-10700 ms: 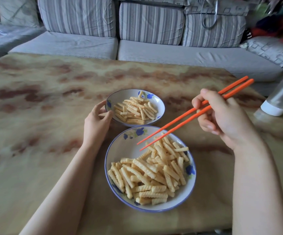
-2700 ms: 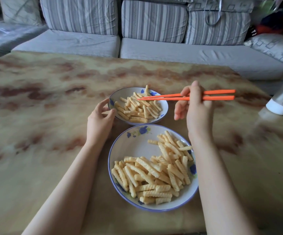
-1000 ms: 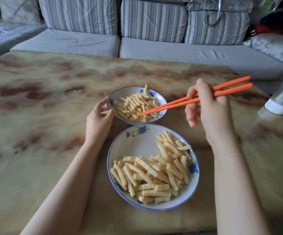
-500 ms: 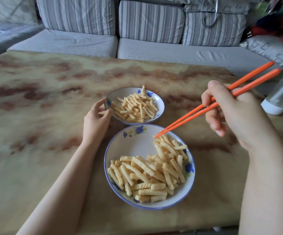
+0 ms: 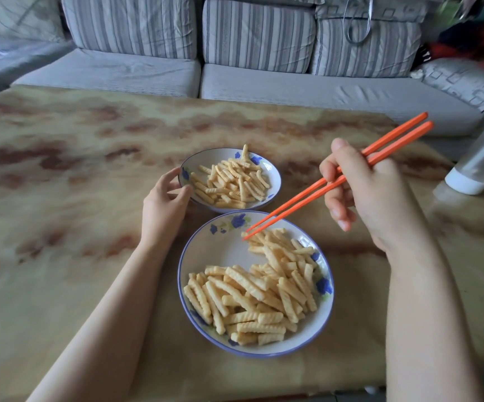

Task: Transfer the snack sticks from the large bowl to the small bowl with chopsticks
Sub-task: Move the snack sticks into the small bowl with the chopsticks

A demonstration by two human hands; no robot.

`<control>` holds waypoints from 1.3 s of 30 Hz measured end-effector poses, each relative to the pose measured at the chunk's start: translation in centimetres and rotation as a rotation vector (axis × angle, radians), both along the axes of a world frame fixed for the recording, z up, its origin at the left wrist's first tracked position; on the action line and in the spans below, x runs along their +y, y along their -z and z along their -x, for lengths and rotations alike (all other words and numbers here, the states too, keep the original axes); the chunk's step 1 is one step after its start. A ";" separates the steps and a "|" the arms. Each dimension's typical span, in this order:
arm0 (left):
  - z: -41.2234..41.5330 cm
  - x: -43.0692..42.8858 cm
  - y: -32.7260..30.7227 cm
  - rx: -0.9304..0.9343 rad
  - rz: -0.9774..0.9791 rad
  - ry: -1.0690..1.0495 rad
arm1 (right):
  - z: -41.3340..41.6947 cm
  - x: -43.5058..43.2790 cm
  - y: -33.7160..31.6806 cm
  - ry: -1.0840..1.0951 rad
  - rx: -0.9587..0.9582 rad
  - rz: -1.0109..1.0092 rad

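Note:
The large white bowl [image 5: 220, 256] with blue flowers sits near the table's front edge, filled with ridged yellow snack sticks [image 5: 258, 294]. Just behind it is the small bowl [image 5: 272, 172], which holds its own pile of sticks [image 5: 230, 181]. My right hand [image 5: 362, 190] grips a pair of orange chopsticks [image 5: 307, 198]; their tips reach the far end of the large bowl's pile, touching the topmost sticks. My left hand [image 5: 162, 207] grips the small bowl's left rim with thumb and fingers.
The bowls stand on a marbled beige and brown table [image 5: 61, 227]. A clear bottle with a white cap [image 5: 481, 166] leans at the right edge. A grey striped sofa [image 5: 235, 53] runs behind the table.
The chopsticks swung from over the small bowl, back and down into the large bowl; their tips are now lower and further left among the sticks. My left hand stayed at the small bowl.

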State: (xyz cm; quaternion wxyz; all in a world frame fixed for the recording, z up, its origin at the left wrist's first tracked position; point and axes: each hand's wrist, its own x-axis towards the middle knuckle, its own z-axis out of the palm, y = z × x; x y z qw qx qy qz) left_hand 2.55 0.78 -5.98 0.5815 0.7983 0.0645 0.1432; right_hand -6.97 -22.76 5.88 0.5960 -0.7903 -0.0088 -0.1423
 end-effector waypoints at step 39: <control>0.2 -0.1 -0.2 -0.008 -0.007 0.004 | 0.3 -1.6 -0.5 0.074 0.003 -0.032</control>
